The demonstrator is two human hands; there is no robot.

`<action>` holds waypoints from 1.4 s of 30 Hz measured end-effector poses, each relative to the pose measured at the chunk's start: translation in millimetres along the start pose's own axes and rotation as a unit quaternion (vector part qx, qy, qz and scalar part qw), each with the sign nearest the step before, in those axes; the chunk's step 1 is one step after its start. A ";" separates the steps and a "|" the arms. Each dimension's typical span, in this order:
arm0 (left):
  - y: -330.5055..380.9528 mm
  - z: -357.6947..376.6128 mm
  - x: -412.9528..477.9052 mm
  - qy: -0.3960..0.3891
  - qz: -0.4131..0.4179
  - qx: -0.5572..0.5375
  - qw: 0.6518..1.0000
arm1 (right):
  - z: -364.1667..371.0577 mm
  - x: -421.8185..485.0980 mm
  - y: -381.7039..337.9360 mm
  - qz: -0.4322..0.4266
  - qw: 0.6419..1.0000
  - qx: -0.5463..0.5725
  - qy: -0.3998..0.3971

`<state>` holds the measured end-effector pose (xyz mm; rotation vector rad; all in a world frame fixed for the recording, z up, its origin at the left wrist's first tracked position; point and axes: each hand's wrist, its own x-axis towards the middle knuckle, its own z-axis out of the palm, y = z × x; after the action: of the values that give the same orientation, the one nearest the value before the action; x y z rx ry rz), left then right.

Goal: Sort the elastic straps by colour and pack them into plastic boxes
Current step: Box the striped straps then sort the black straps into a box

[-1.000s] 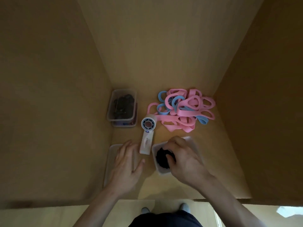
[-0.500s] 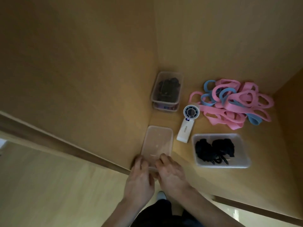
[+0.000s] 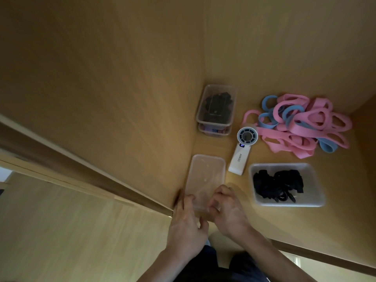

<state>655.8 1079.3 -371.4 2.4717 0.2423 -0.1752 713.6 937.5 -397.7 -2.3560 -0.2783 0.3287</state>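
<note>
The left hand (image 3: 187, 222) and right hand (image 3: 230, 212) pinch the clear lid (image 3: 205, 174) beside a fan (image 3: 241, 153) marked MINISO.

Both forearms come in bare from the bottom of the view, angling toward each other. The left hand (image 3: 186, 222) and right hand (image 3: 230, 210) sit side by side, backs up and knuckles close together, at the near left corner of the shelf (image 3: 335, 231). On both hands the fingers curl down, their tips pinching the near end of the lid (image 3: 206, 180). The left thumb points in toward the right hand. The right hand sits slightly further in than the left.
</note>
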 end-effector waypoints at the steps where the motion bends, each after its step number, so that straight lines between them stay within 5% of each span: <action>1: 1.5 0.3 -0.1 0.002 -0.006 -0.013 1.000 | 0.3 -1.2 1.3 -0.005 1.000 -0.024 0.011; 4: 5.1 0.6 2.5 -0.005 -0.038 -0.052 0.998 | 3.5 -5.6 2.2 0.033 0.995 -0.086 0.030; 9: 7.9 -3.2 5.5 -0.013 -0.091 -0.095 0.991 | 6.6 -7.1 -6.1 0.172 0.971 0.145 0.083; 12: 9.2 -6.0 4.9 -0.010 -0.104 -0.107 0.989 | 1.3 -6.8 -9.5 0.207 0.958 0.186 0.068; 19: 16.7 -7.6 0.7 0.003 -0.111 -0.126 0.986 | -2.6 -8.1 -10.7 0.203 0.957 0.203 0.037; 27: 31.0 -22.5 -12.7 0.068 -0.040 -0.130 0.988 | -3.6 -18.1 -22.4 0.178 0.944 0.241 0.139; 35: 60.8 -40.0 -3.8 0.152 -0.027 -0.391 0.907 | -40.0 -31.1 -30.2 0.168 0.880 0.410 0.171; 42: 74.8 -34.4 34.1 0.077 -0.053 -0.444 0.891 | -99.4 -45.3 -7.1 0.134 0.886 0.341 0.285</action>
<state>707.5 1046.7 -306.5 1.5546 0.4153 0.0840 701.3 865.7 -316.0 -1.6773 0.3969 -0.1398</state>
